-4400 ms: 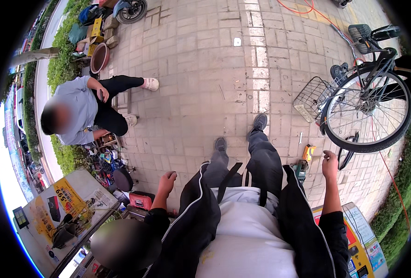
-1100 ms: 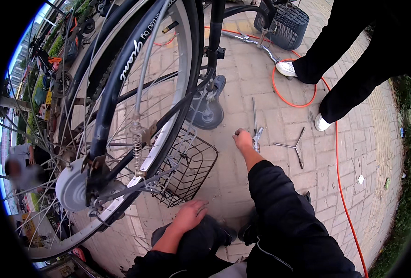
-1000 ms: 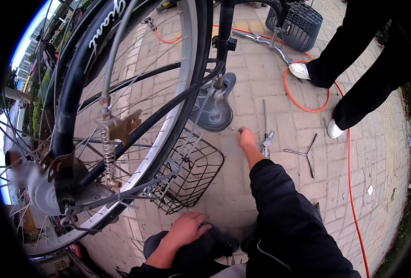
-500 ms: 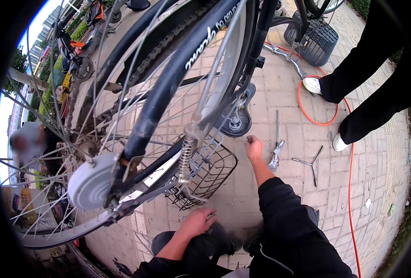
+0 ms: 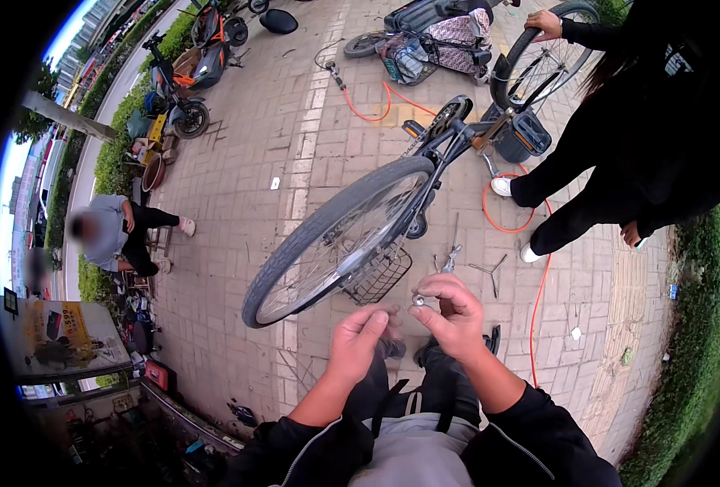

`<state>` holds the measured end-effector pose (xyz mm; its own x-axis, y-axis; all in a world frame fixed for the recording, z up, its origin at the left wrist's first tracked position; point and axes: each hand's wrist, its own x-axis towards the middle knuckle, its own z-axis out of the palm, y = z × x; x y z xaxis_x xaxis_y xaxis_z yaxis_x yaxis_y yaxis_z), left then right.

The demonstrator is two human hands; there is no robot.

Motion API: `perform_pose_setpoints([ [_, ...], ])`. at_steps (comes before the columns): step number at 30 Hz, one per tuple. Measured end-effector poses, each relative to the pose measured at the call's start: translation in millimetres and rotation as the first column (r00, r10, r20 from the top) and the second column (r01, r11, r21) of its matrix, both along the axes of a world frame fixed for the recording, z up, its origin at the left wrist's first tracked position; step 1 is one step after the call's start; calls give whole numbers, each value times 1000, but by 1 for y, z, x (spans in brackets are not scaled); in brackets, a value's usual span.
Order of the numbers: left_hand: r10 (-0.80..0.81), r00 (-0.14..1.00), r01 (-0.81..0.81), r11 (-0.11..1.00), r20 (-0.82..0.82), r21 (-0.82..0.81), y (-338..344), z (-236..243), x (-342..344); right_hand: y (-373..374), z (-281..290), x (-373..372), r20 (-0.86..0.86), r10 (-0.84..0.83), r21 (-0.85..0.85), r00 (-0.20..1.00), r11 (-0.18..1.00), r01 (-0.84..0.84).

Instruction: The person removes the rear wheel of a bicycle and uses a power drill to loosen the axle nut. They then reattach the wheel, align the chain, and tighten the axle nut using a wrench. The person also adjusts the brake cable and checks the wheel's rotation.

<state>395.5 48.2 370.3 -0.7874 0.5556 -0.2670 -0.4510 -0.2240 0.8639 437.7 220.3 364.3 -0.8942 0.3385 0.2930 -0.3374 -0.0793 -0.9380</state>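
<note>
Right hand [image 5: 457,318]: pinching a small metal part [image 5: 418,300], thumb against fingertip.
Left hand [image 5: 356,341]: just beside the right, fingertips together; cannot tell if holding anything.
Metal part: could drop, the pinch being slight; fingers partly hide it, kind unclear.
Bicycle wheel [image 5: 304,237]: beyond the left hand, overlapping the wire basket [image 5: 382,277].

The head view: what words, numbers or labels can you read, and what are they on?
Yellow panel at lower left: big print and a number, which I don't copy out.
White print on the standing person's dark top: too small to read.
Bicycle: no lettering I can make out.
Small metal piece in the right hand: too small to tell.
</note>
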Motion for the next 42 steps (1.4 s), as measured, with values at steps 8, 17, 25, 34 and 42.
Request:
perform_pose_setpoints([
  [8,-156,960,56,921,234,385,-76,85,-28,-103,80,-23,-113,115,-4,987,993,-116],
  [17,-126,679,45,990,-723,-131,-237,70,-157,-257,71,-117,-104,-73,511,992,851,117],
  [25,-103,370,-201,961,-923,-188,-328,51,-266,-354,39,-213,47,-276,506,960,835,216],
  [34,-247,967,220,933,-63,-284,-290,-180,-393,-275,-11,-290,-57,-631,960,774,178,216],
  [42,-520,854,488,795,10,-360,-185,-285,-425,-261,-22,-297,-61,-666,976,743,117,185],
])
